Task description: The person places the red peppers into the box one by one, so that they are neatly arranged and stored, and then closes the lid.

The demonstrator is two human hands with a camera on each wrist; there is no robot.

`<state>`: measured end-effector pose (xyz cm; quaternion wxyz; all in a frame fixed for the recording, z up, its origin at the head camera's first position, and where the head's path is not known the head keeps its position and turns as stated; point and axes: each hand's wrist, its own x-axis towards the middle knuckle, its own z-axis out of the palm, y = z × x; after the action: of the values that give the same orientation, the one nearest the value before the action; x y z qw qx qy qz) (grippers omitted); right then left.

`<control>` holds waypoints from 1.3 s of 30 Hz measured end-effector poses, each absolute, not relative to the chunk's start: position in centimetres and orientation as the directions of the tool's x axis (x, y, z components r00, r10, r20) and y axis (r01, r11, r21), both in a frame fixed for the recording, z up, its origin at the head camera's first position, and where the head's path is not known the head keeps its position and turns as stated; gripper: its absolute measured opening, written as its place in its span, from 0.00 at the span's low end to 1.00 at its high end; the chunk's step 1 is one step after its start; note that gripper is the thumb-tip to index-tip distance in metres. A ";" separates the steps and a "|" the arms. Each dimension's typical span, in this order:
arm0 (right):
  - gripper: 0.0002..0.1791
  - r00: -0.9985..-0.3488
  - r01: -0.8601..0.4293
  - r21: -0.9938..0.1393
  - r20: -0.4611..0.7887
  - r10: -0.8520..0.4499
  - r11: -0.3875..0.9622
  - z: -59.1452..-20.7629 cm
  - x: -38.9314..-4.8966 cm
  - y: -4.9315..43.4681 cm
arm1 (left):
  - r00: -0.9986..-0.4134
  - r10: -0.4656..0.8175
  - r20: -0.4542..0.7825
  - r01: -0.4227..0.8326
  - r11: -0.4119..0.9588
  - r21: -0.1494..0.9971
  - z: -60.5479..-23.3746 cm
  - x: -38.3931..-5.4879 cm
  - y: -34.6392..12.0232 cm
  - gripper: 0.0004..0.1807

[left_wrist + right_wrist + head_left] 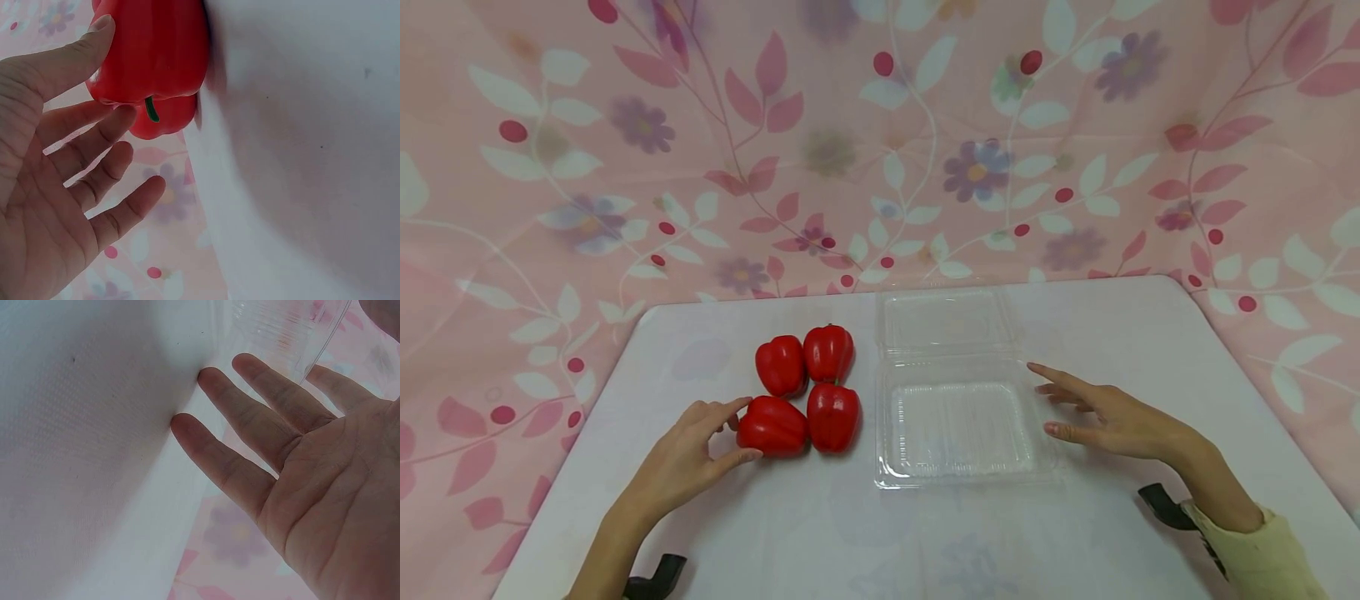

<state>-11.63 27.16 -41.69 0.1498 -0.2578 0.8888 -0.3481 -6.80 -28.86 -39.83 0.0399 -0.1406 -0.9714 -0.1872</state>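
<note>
Four-sided in a tight cluster, several glossy red bell peppers lie left of centre. My left hand (692, 450) reaches around the stem end of the front-left bell pepper (772, 427), thumb and index fingertips right at its sides. In the left wrist view, a short green stem shows on this bell pepper (153, 50), and the other fingers are spread loosely off it. A clear plastic clamshell container (887, 475) lies with its lid folded back. Beside its right edge is my right hand (1105, 417), fingers extended and palm inward, holding nothing.
Behind the held-near one stand a back-left bell pepper (781, 367), a back-right one and a front-right bell pepper (833, 417). The container's lid (947, 321) reaches the back edge of the white table (820, 533). A floral pink curtain (850, 167) hangs behind.
</note>
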 end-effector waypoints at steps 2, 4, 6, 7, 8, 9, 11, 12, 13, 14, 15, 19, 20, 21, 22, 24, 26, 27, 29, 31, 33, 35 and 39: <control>0.44 -0.824 -0.350 -0.697 -0.090 -0.560 0.626 -41.7 -11.6 27.1 | -0.948 0.275 0.164 0.315 0.886 0.341 -40.0 -6.8 -28.9 0.38; 0.44 -0.825 -0.347 -0.697 -0.091 -0.558 0.627 -41.7 -11.7 27.1 | -0.935 0.295 0.196 0.346 0.876 0.336 -40.1 -6.9 -29.0 0.38; 0.44 -0.825 -0.346 -0.696 -0.093 -0.557 0.629 -41.6 -11.7 27.1 | -0.930 0.304 0.207 0.360 0.866 0.347 -40.2 -6.9 -29.1 0.38; 0.44 -0.825 -0.346 -0.696 -0.094 -0.557 0.630 -41.6 -11.7 27.1 | -0.932 0.303 0.198 0.357 0.862 0.360 -40.2 -6.9 -29.1 0.39; 0.44 -0.826 -0.346 -0.695 -0.094 -0.556 0.631 -41.7 -11.7 27.1 | -0.936 0.300 0.184 0.349 0.856 0.381 -40.2 -6.9 -29.2 0.39; 0.44 -0.826 -0.346 -0.693 -0.095 -0.556 0.632 -41.7 -11.6 27.2 | -0.942 0.293 0.162 0.335 0.849 0.408 -40.2 -6.9 -29.1 0.40; 0.44 -0.826 -0.346 -0.691 -0.095 -0.555 0.634 -41.7 -11.6 27.2 | -0.955 0.274 0.110 0.294 0.839 0.458 -40.3 -7.0 -29.1 0.41; 0.44 -0.826 -0.347 -0.691 -0.095 -0.555 0.635 -41.7 -11.6 27.2 | -0.960 0.267 0.086 0.274 0.833 0.481 -40.3 -7.0 -29.1 0.41; 0.44 -0.826 -0.348 -0.690 -0.095 -0.555 0.635 -41.7 -11.6 27.1 | -0.963 0.261 0.065 0.258 0.825 0.503 -40.3 -7.0 -29.1 0.42; 0.44 -0.827 -0.348 -0.689 -0.094 -0.554 0.636 -41.7 -11.6 27.1 | -0.964 0.260 0.052 0.249 0.816 0.521 -40.4 -7.1 -29.1 0.42; 0.44 -0.827 -0.348 -0.688 -0.094 -0.554 0.637 -41.7 -11.6 27.1 | -0.964 0.261 0.045 0.244 0.811 0.532 -40.4 -7.1 -29.1 0.42; 0.44 -0.828 -0.348 -0.685 -0.094 -0.552 0.640 -41.7 -11.6 27.1 | -0.959 0.279 0.056 0.262 0.789 0.556 -40.6 -7.2 -29.2 0.42; 0.44 -0.829 -0.348 -0.685 -0.094 -0.551 0.640 -41.7 -11.6 27.1 | -0.957 0.283 0.062 0.269 0.786 0.557 -40.6 -7.2 -29.2 0.42; 0.44 -0.830 -0.347 -0.686 -0.094 -0.550 0.640 -41.7 -11.6 27.1 | -0.956 0.286 0.065 0.273 0.784 0.558 -40.6 -7.3 -29.2 0.42; 0.44 -0.830 -0.346 -0.686 -0.095 -0.550 0.640 -41.7 -11.6 27.1 | -0.954 0.292 0.070 0.281 0.781 0.558 -40.7 -7.3 -29.2 0.42; 0.44 -0.830 -0.343 -0.689 -0.096 -0.549 0.638 -41.7 -11.6 27.1 | -0.952 0.297 0.071 0.285 0.778 0.559 -40.7 -7.3 -29.1 0.42; 0.44 -0.831 -0.339 -0.693 -0.098 -0.548 0.637 -41.7 -11.5 27.1 | -0.949 0.306 0.079 0.296 0.774 0.560 -40.8 -7.2 -29.1 0.42; 0.44 -0.831 -0.337 -0.694 -0.099 -0.547 0.637 -41.6 -11.5 27.1 | -0.947 0.310 0.084 0.302 0.769 0.563 -40.9 -7.2 -29.1 0.41; 0.44 -0.832 -0.332 -0.694 -0.102 -0.545 0.638 -41.6 -11.5 27.0 | -0.947 0.309 0.087 0.303 0.767 0.565 -40.8 -7.2 -29.1 0.41; 0.44 -0.833 -0.331 -0.693 -0.104 -0.543 0.640 -41.6 -11.5 27.0 | -0.946 0.310 0.095 0.307 0.764 0.568 -40.8 -7.1 -29.1 0.40; 0.44 -0.833 -0.332 -0.692 -0.104 -0.543 0.641 -41.6 -11.5 27.0 | -0.949 0.302 0.092 0.299 0.766 0.569 -40.7 -7.1 -29.2 0.40; 0.44 -0.833 -0.332 -0.692 -0.104 -0.543 0.641 -41.6 -11.5 27.0 | -0.952 0.293 0.085 0.287 0.768 0.573 -40.6 -7.0 -29.2 0.40; 0.44 -0.834 -0.333 -0.691 -0.101 -0.542 0.641 -41.7 -11.5 27.0 | -0.959 0.274 0.073 0.265 0.773 0.576 -40.4 -6.8 -29.3 0.40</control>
<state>-11.52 27.03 -41.67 0.1515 -0.2450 0.8932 -0.3453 -6.84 -29.31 -40.41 -0.0078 -0.1431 -0.9415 -0.3049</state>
